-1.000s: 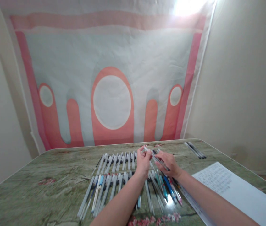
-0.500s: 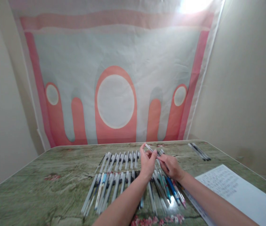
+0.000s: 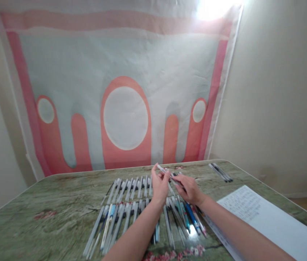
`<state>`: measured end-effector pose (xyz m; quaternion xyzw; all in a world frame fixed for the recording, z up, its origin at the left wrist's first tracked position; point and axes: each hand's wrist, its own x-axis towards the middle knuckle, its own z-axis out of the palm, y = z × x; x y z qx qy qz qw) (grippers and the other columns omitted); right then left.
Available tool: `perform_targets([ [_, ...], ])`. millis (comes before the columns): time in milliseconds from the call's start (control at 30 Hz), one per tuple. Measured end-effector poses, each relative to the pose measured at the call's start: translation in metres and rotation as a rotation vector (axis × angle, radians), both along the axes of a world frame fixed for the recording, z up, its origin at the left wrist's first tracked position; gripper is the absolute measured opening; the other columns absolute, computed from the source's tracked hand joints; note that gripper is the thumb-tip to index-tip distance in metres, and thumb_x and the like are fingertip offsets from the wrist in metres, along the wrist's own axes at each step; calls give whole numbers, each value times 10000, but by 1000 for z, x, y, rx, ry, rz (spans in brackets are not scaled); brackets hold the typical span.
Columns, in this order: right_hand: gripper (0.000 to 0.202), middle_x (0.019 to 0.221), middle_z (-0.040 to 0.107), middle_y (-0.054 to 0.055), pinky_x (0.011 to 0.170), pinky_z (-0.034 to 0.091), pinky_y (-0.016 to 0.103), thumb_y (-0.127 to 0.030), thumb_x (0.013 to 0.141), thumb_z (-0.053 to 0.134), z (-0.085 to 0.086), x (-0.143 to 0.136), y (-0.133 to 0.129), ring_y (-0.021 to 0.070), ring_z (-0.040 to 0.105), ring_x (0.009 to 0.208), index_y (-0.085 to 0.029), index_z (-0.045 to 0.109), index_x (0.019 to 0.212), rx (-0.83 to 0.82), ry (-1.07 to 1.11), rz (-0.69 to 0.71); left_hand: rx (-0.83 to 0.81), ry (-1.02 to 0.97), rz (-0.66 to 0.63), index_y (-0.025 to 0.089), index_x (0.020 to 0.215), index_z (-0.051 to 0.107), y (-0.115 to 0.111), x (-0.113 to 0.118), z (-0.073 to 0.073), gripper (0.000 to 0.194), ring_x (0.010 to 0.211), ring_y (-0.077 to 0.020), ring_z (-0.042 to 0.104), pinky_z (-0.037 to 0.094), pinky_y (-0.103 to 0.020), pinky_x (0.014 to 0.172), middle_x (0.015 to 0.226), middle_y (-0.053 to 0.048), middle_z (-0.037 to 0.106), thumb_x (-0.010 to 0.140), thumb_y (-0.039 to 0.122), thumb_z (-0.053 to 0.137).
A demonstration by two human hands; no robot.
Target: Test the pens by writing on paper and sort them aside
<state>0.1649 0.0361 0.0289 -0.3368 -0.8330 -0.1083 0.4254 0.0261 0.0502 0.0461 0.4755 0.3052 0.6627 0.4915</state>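
Above the far part of the table, my left hand (image 3: pixel 160 185) has its fingers closed around one end of a slim pale pen (image 3: pixel 161 168). My right hand (image 3: pixel 189 188) pinches the same pen nearer its other end, so it slants down to the right between both hands. Beneath my wrists lie two rows of pens: a far row of clear-barrelled pens (image 3: pixel 131 188) and a nearer row (image 3: pixel 115 226) that continues under my left forearm. At the right end of the near row are a blue pen (image 3: pixel 193 217) and a teal one (image 3: pixel 185 217). My forearm hides several pens.
Paper with handwriting (image 3: pixel 267 221) lies on the right of the green wood-patterned table (image 3: pixel 47 232). A few pens (image 3: pixel 220 172) rest near the far right edge. A pink-and-grey cloth (image 3: pixel 126 54) hangs behind the table.
The view has turned slightly right, so everything sits further left. Both hands still hold the pen; my right hand's fingers have shifted a little along it.
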Motion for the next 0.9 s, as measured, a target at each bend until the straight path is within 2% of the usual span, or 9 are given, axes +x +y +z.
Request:
perform_targets([
  [167, 189, 756, 589, 40, 630, 416, 246, -283, 822, 443, 17, -3, 1, 133, 537, 671, -180, 587, 886, -140, -22, -115, 19, 47, 174, 199, 1280, 200, 9, -10, 4, 697, 654, -120, 541, 415, -236, 658, 675, 13, 532, 716, 356, 579],
  [233, 194, 743, 593, 28, 620, 407, 232, -320, 816, 460, 20, -2, 4, 126, 534, 666, -187, 599, 843, -206, -50, -146, 12, 54, 164, 203, 1299, 165, 11, -10, 0, 722, 686, -126, 550, 419, -244, 676, 703, 1, 538, 724, 358, 572],
  [333, 219, 747, 608, 28, 634, 397, 228, -338, 822, 451, 21, 9, 15, 128, 547, 700, -188, 607, 788, -307, -80, -258, -40, 39, 108, 209, 1317, 86, 12, -6, -7, 794, 834, -138, 554, 414, -261, 758, 901, -65, 551, 716, 339, 588],
  [400, 236, 774, 626, 43, 651, 396, 236, -330, 828, 435, 18, 26, 25, 139, 564, 732, -185, 615, 783, -423, -91, -424, -104, 46, 73, 202, 1308, 101, 12, -2, -11, 805, 913, -146, 534, 409, -267, 790, 1048, -113, 506, 696, 321, 610],
  [500, 246, 841, 645, 86, 670, 406, 257, -348, 809, 455, 10, 64, 39, 178, 589, 794, -182, 637, 811, -683, -117, -870, -163, 155, 30, 175, 1240, 267, 10, 4, -15, 689, 889, -144, 530, 419, -271, 770, 1122, -136, 455, 665, 290, 628],
  [533, 234, 842, 644, 122, 668, 412, 275, -316, 795, 478, 7, 78, 42, 206, 595, 806, -152, 644, 803, -722, -118, -952, -164, 199, 19, 165, 1203, 322, 9, 5, -16, 639, 867, -143, 531, 422, -272, 758, 1119, -135, 454, 655, 274, 630],
  [600, 219, 855, 637, 175, 669, 424, 299, -225, 792, 466, 1, 104, 45, 238, 602, 818, -101, 647, 803, -762, -113, -1053, -157, 261, 8, 152, 1134, 398, 7, 7, -18, 560, 840, -143, 531, 422, -275, 745, 1090, -127, 472, 633, 237, 634],
  [700, 259, 884, 635, 188, 671, 441, 329, -114, 795, 394, -5, 134, 45, 247, 609, 823, -94, 649, 836, -812, -99, -1170, -155, 284, -9, 148, 1057, 453, 6, 9, -20, 481, 837, -148, 533, 417, -277, 738, 1049, -112, 500, 613, 205, 629],
  [900, 279, 901, 629, 215, 663, 444, 380, -68, 773, 393, -13, 161, 45, 287, 602, 853, -78, 650, 882, -859, -70, -1296, -146, 305, -31, 148, 1002, 475, 7, 9, -21, 415, 820, -140, 535, 413, -278, 737, 1026, -97, 513, 613, 195, 612],
])
